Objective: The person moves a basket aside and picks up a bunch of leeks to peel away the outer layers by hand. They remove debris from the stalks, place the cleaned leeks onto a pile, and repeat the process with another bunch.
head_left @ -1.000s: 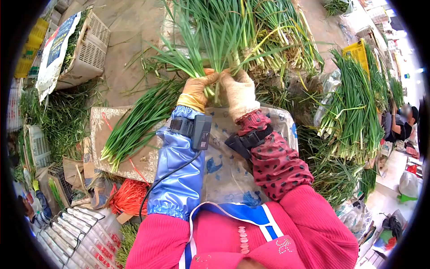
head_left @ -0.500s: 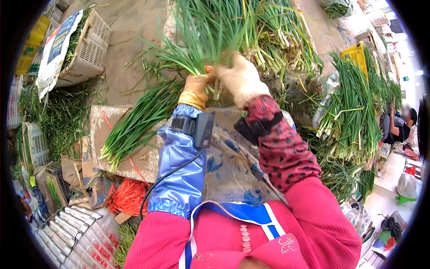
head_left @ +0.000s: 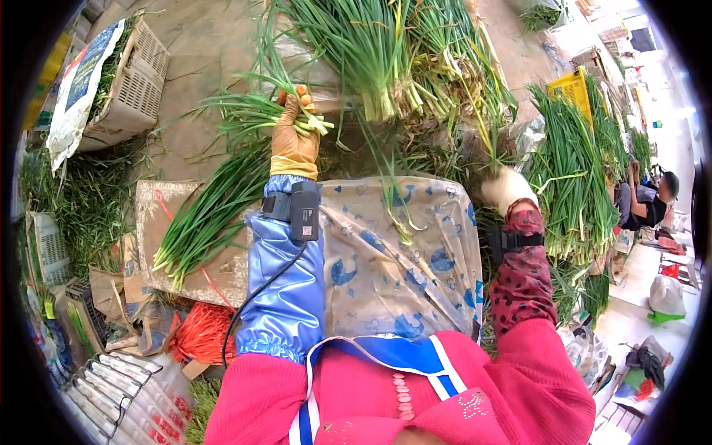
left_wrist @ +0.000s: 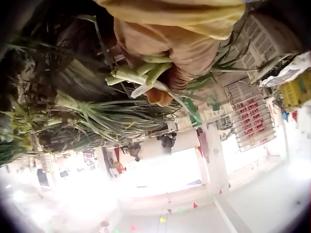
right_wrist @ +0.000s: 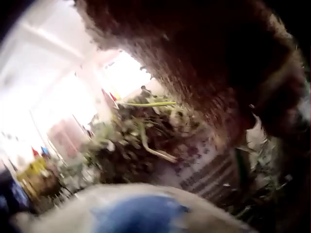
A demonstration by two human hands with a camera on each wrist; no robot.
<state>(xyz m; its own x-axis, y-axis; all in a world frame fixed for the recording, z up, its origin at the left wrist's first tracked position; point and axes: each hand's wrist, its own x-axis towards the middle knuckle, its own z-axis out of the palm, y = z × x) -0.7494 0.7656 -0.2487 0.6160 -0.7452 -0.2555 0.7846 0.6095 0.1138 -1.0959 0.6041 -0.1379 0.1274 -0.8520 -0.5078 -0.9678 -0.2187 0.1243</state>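
In the head view my left hand (head_left: 295, 133), in an orange-yellow glove, grips a small bunch of spring onions (head_left: 315, 124). Their pale cut ends stick out to the right, and the leaves trail up and left. The left wrist view shows the pale stalks (left_wrist: 146, 73) against the gloved fingers. Far to the right, my right hand (head_left: 506, 188) in a whitish glove is blurred, beside the clear sheet with blue prints (head_left: 437, 274). I cannot tell whether it holds anything. A few loose leaves (head_left: 391, 196) hang over the sheet's far edge.
A large pile of spring onions (head_left: 378, 74) lies ahead. A finished-looking bunch (head_left: 204, 215) rests on cardboard (head_left: 159, 200) at left, near red ties (head_left: 204, 334). More bunches (head_left: 575, 178) stand at right by a yellow crate (head_left: 572, 95). A white crate (head_left: 141, 81) stands far left.
My right hand has come away from the bunch and swung far to the right. My left hand still grips the bunch, now tilted sideways. Loose leaves now show over the sheet.
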